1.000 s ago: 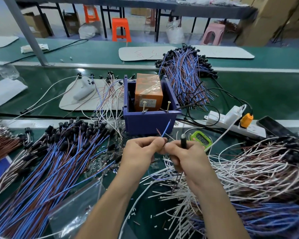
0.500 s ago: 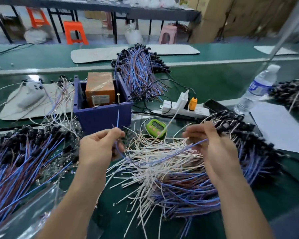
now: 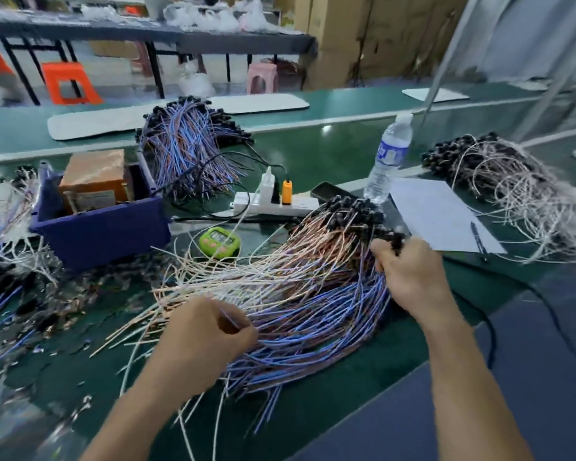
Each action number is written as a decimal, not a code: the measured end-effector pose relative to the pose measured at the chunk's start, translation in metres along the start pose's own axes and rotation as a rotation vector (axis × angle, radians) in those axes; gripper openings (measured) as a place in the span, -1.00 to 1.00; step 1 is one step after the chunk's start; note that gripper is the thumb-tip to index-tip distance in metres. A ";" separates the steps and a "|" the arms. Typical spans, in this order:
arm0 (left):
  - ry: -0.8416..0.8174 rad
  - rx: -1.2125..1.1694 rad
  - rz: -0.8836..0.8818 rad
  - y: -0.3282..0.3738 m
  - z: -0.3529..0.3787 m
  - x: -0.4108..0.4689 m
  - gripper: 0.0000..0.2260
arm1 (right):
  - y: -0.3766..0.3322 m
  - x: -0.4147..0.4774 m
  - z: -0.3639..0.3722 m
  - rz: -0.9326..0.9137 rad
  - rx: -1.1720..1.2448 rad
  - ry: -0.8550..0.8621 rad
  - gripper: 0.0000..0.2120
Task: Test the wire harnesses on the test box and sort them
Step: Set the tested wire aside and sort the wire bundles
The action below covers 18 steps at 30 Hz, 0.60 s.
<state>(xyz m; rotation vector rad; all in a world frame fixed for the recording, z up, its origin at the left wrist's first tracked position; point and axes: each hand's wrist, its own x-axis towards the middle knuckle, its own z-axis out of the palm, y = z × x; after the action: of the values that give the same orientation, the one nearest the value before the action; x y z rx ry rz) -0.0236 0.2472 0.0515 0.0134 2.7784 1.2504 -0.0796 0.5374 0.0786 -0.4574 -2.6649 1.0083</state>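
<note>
A wide pile of blue, brown and white wire harnesses [image 3: 300, 294] fans across the green table in front of me. My left hand [image 3: 203, 341] rests on the pile's near end, pinching the free tips of a harness. My right hand [image 3: 409, 274] is closed on a black connector at the pile's right end. The test box [image 3: 103, 227], a blue tub with an orange-taped block inside, stands at the left behind the pile. The view is blurred by motion.
A green timer [image 3: 220, 241] and a white power strip [image 3: 273, 202] lie behind the pile. A water bottle [image 3: 388, 158], a paper sheet [image 3: 439, 214] with a pen and another white harness heap [image 3: 519, 191] are at right. More harnesses [image 3: 187, 148] lie behind the box and at far left.
The view has swung to the right. Both hands moved down and right from in front of the test box to the pile, my left hand dropping to its near end, my right to the connectors.
</note>
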 end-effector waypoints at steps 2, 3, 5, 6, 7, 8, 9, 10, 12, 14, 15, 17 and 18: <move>0.015 0.046 -0.005 0.004 0.009 -0.001 -0.84 | 0.005 -0.006 0.008 -0.056 -0.034 -0.056 -0.45; 0.031 0.067 -0.005 0.004 0.012 -0.001 -0.83 | 0.009 -0.009 0.012 -0.064 -0.041 -0.070 -0.46; 0.062 0.117 -0.009 0.005 0.018 0.001 -0.82 | 0.014 -0.013 0.018 -0.063 -0.056 -0.081 -0.48; 0.076 0.144 -0.016 0.005 0.020 0.003 -0.82 | 0.014 -0.015 0.020 -0.064 -0.068 -0.086 -0.48; 0.091 0.173 -0.024 0.005 0.022 0.004 -0.80 | 0.013 -0.016 0.022 -0.068 -0.081 -0.087 -0.47; 0.104 0.200 -0.031 0.005 0.023 0.006 -0.79 | 0.011 -0.017 0.023 -0.074 -0.096 -0.084 -0.47; 0.114 0.221 -0.032 0.005 0.024 0.007 -0.79 | 0.009 -0.018 0.024 -0.083 -0.112 -0.080 -0.47; 0.121 0.238 -0.031 0.006 0.024 0.007 -0.79 | 0.007 -0.019 0.024 -0.093 -0.131 -0.079 -0.48; 0.122 0.257 -0.022 0.006 0.025 0.008 -0.81 | 0.003 -0.023 0.024 -0.112 -0.176 -0.082 -0.50; 0.114 0.260 -0.020 0.007 0.026 0.009 -0.81 | -0.002 -0.029 0.025 -0.156 -0.232 -0.072 -0.53; 0.114 0.256 -0.023 0.006 0.026 0.009 -0.81 | -0.004 -0.032 0.027 -0.191 -0.259 -0.058 -0.55; 0.105 0.216 -0.031 0.008 0.026 0.008 -0.83 | -0.010 -0.040 0.031 -0.279 -0.281 -0.023 -0.58; 0.110 0.188 -0.036 0.009 0.025 0.006 -0.88 | -0.013 -0.045 0.033 -0.322 -0.281 -0.011 -0.58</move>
<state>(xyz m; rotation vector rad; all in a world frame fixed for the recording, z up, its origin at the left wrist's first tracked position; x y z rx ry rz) -0.0278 0.2723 0.0412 -0.0947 2.9660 1.0065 -0.0523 0.4909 0.0577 -0.0669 -2.7798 0.5494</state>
